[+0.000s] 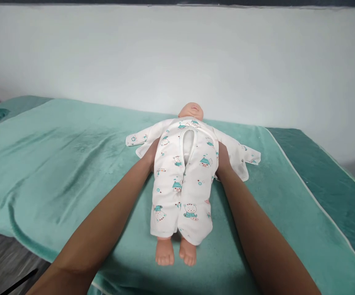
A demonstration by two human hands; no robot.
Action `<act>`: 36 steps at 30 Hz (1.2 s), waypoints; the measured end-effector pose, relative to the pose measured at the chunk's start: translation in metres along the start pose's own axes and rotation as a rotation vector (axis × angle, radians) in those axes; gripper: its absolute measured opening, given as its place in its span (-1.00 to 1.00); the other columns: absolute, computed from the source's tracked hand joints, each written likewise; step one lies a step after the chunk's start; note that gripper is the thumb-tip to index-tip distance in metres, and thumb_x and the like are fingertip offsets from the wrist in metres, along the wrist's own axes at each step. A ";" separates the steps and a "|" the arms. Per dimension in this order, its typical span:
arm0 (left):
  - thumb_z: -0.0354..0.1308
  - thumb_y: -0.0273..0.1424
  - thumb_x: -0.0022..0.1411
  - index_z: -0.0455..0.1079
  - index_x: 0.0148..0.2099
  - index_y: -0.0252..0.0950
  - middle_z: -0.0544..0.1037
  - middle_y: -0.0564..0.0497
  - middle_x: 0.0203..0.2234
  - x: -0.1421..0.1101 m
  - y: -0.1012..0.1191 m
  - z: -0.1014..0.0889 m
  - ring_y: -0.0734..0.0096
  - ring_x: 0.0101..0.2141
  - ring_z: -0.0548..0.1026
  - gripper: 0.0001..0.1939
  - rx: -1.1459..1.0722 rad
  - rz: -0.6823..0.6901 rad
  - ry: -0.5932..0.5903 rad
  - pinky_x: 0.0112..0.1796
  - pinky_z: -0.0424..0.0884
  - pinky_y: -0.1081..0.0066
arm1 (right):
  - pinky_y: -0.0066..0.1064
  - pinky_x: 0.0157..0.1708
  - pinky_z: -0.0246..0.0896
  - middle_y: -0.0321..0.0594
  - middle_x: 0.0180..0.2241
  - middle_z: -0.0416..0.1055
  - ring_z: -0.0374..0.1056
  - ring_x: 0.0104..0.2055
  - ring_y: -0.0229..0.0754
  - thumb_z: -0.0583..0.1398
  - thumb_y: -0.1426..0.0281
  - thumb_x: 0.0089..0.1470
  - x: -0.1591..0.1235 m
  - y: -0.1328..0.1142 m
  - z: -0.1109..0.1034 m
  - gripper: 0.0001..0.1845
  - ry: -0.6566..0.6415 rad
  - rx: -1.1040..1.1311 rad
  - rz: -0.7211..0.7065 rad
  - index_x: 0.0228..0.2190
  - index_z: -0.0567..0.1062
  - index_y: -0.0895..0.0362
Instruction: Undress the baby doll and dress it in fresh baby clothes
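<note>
The doll [191, 111] lies on its back in front of you on the green blanket [82, 172], its head toward the wall [109, 57] and its bare feet [165, 252] toward you. Most of the dressing looks done: the printed trousers [197, 180] cover both legs down to the ankles and reach well up the body, and the matching jacket [235, 151] lies spread on either side, its sleeves stretched outward and its lower corners fanned out on the blanket. What seems left is tidying. The split [188, 148] in the trousers gapes, showing white cloth inside, the jacket's corners lie loose outside the trousers, and one trouser leg hangs a little lower than the other. No doll hands show at the cuffs, and the feet have nothing on them. Your hands are apart, one at each side of the doll: your left hand [153, 155] goes in beside the trousers at the hip, and your right hand [223, 159] does the same opposite. Your fingers are hidden by the cloth, so I can't tell whether they grip the waist or simply rest there.
</note>
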State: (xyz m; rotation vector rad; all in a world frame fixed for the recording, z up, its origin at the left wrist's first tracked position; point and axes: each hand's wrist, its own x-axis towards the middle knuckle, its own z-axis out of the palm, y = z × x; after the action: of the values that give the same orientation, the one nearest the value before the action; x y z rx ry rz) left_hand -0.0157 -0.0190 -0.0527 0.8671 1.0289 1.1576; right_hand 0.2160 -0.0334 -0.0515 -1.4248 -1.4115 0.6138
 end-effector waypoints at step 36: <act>0.29 -0.23 0.16 0.54 -0.35 -0.25 0.53 -0.07 0.12 0.060 0.053 -0.002 0.18 0.03 0.50 -0.81 0.478 0.319 -0.201 0.00 0.37 0.32 | -0.16 0.08 0.22 -0.17 -0.01 0.50 0.40 -0.05 -0.08 0.31 0.14 0.03 0.068 -0.014 0.001 -0.73 -0.214 0.146 -0.100 -0.44 0.53 0.09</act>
State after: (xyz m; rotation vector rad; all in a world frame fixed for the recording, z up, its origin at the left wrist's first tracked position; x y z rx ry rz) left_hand -0.0282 0.0502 -0.0153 1.5398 1.0404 1.0702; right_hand 0.2217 0.0282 -0.0200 -1.1938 -1.5612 0.8063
